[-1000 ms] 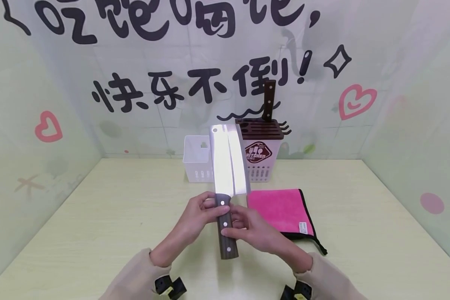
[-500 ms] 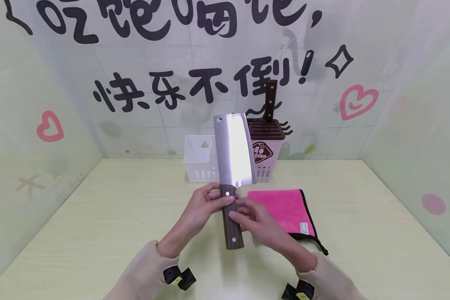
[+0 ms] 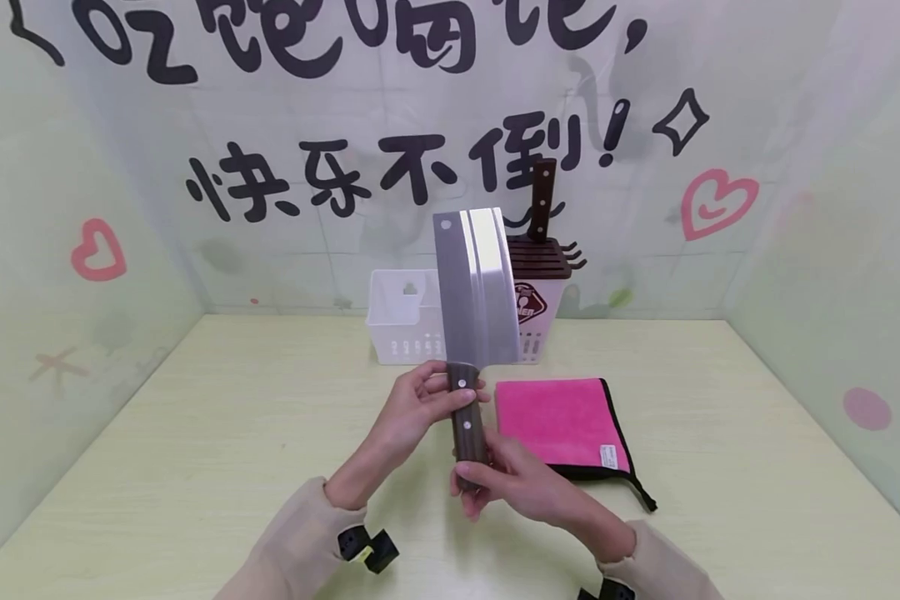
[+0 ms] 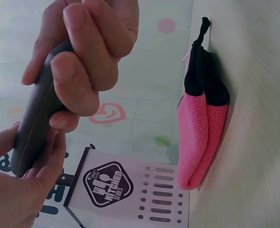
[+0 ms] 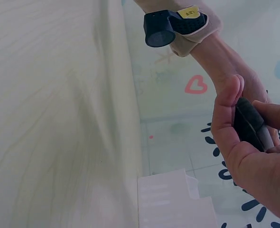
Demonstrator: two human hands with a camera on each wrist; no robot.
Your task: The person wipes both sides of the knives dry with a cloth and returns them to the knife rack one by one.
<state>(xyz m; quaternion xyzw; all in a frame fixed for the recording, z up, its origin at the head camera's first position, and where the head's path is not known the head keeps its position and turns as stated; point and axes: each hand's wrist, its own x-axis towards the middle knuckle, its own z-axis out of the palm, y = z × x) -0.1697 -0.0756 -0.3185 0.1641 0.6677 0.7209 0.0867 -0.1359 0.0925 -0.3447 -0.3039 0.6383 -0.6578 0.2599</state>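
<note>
Knife (image 3: 471, 337): broad silvery blade (image 3: 477, 287), bright streak, small corner hole | dark handle (image 3: 468, 437), pale rivets | my left grip (image 3: 414, 411) and right grip (image 3: 519, 479) both hold the handle

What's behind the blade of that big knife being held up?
In the head view, a white bin peeks out left of the blade, with a slotted brown lid and part of a dark emblem at right. Whatever lies between is covered there.
</note>
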